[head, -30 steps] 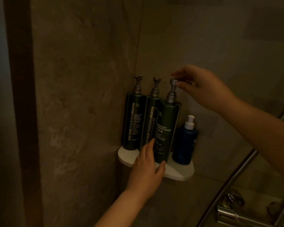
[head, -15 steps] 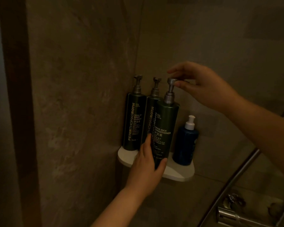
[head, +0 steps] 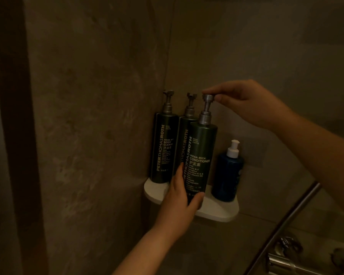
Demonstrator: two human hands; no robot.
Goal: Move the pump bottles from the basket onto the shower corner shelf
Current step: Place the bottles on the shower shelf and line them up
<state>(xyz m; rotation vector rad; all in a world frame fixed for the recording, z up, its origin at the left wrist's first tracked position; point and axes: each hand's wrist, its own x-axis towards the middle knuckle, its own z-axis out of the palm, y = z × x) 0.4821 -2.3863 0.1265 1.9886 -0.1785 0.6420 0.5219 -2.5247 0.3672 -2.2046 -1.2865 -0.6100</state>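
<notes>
Three tall dark green pump bottles stand on the white corner shelf. The body cleanser bottle is at the left against the wall, a second bottle is partly hidden behind the conditioner bottle, which stands at the front. My left hand grips the conditioner bottle's lower part, thumb across its front. My right hand pinches the bottle's silver pump head from above and the right. No basket is in view.
A short blue bottle with a white pump stands on the shelf's right side. Stone walls meet in the corner behind the shelf. A slanted metal rail and a chrome shower fitting lie at the lower right.
The conditioner bottle has turned slightly, so its label faces me more. Both hands have kept their hold on it; the right hand's fingers sit a little lower over the pump head.
</notes>
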